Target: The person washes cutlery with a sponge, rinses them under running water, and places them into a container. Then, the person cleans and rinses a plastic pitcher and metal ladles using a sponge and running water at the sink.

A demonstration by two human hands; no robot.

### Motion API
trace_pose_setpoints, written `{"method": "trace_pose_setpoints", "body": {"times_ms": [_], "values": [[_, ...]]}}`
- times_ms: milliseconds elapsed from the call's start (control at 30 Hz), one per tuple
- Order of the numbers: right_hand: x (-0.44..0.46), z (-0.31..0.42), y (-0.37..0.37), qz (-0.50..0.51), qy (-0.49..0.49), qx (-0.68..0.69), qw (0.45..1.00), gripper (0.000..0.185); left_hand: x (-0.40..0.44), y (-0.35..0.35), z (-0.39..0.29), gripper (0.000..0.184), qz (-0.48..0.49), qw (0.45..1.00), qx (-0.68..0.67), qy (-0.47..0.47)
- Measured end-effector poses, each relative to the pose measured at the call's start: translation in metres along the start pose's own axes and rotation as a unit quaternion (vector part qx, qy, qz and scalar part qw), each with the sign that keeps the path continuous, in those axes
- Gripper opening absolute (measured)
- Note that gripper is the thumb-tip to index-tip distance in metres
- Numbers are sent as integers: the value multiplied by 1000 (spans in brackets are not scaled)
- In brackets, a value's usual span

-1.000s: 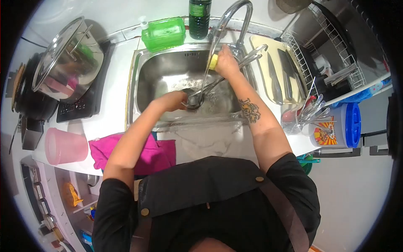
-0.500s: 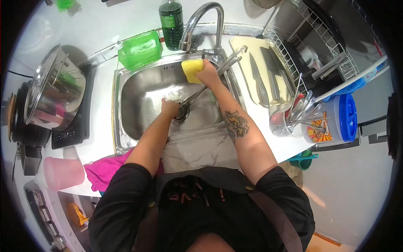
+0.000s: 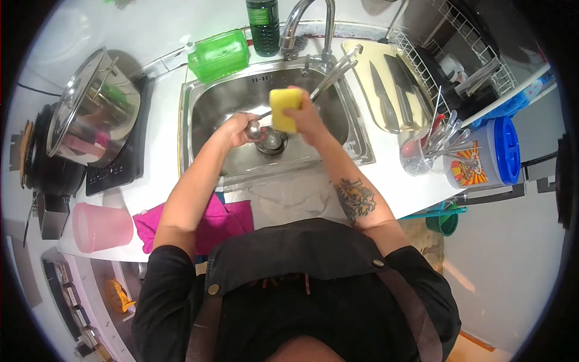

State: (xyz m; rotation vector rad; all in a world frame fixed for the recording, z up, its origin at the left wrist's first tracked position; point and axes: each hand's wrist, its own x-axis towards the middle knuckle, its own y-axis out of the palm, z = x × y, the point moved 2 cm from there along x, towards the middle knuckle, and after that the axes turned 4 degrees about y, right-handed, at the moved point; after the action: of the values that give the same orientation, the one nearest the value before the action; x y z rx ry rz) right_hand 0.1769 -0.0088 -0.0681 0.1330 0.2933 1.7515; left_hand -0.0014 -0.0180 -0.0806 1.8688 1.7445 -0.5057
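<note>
Over the sink (image 3: 208, 108), the person's left grip (image 3: 239, 128) is wrapped round a metal ladle (image 3: 254, 129) and the right grip (image 3: 306, 120) clutches a yellow sponge (image 3: 284, 107), so it's probably scrubbing time, and the next move calls for steadying that ladle.

sink (image 3: 208, 117): between hob (image 3: 110, 181) and cutting board (image 3: 368, 49)
pot (image 3: 117, 120): on hob
knives (image 3: 398, 81): on cutting board
tap (image 3: 330, 24): behind sink
sponge (image 3: 284, 110): in right hand (image 3: 307, 122), over sink
</note>
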Motion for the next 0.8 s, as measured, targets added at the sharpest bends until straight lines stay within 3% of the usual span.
{"method": "trace_pose_setpoints", "body": {"times_ms": [67, 100, 200, 267, 300, 333, 367, 467, 533, 600, 633, 667, 733, 800], "values": [[-21, -2, 31, 71, -59, -153, 984, 60, -17, 14, -4, 28, 144, 975, -166, 27], [-25, -4, 37, 73, -61, -153, 984, 60, -19, 22, -5, 34, 86, 978, -189, 31], [-34, 1, 41, 21, -144, -167, 975, 57, -78, 51, -32, 36, 104, 977, -183, 47], [-34, 13, 34, 93, -25, -41, 995, 47, -56, 45, -19, 40, 157, 958, -222, 87], [-35, 22, 34, 122, 5, 66, 990, 36, -57, 48, -18, 44, 159, 963, -177, 128], [-35, 31, 32, 123, 5, 64, 990, 36, -57, 50, -17, 47, 161, 964, -132, 169], [-35, 38, 30, 155, 45, 126, 979, 33, -46, 49, -8, 52, 85, 972, -36, 216], [-19, 37, 21, 209, 91, 210, 951, 28, -59, 60, -9, 54, 76, 965, 6, 251], [-11, 31, 14, 153, 197, 258, 933, 28, -47, 57, -9, 49, 86, 949, 47, 301], [-10, 30, 8, 135, 206, 246, 937, 27, -38, 56, -5, 35, 90, 949, 116, 278], [-10, 30, 5, 117, 216, 234, 941, 28, -34, 64, -3, 21, 90, 935, 72, 335], [-8, 33, 4, 117, 215, 234, 941, 28, -31, 65, -2, 21, 91, 935, 72, 335], [6, 37, -7, -32, 90, 5, 995, 28, -28, 66, -3, 16, 65, 927, 69, 362], [12, 34, -14, -72, 54, -17, 996, 30, -24, 69, -9, 16, 55, 916, 81, 390]]}}
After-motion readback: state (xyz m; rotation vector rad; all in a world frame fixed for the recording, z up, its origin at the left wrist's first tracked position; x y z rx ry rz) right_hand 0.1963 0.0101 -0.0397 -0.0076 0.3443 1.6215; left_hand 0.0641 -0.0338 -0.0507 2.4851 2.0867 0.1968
